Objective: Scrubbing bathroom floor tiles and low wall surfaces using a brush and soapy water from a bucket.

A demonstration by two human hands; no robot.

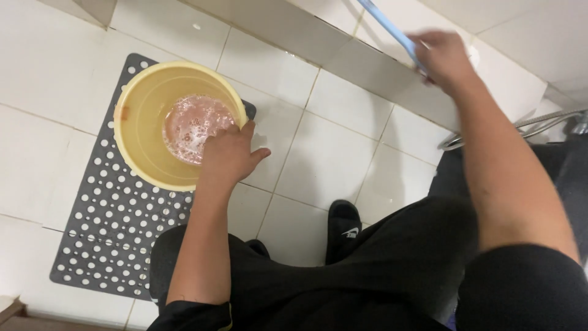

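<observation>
Tiles [331, 159], white and glossy, cover the floor that we look down on in the head view. At about ten o'clock from the middle of the picture a round pale-yellow plastic bucket [138, 132] stands on a dark grey rubber mat [104, 239] pierced with round holes. The bucket holds a shallow pool of pinkish, foamy water [193, 125] at its bottom. Our left hand [229, 156] grips the bucket's rim on its four o'clock side, fingers curled over the edge toward the inside and thumb stretched out over the tiles.

At about one o'clock our right hand [444, 58] is raised and closed around a thin light-blue handle [389, 27], which runs up and away toward the top edge; the hand is blurred, and we cannot tell what sits at the far end of the handle. The bucket and this hand are well apart.

At six o'clock our legs in black trousers [380, 270] fill the lower picture, and one foot in a black slide sandal [343, 227] rests on the tiles. At three o'clock a bent chrome metal hose [539, 125] shows beside our right forearm.
</observation>
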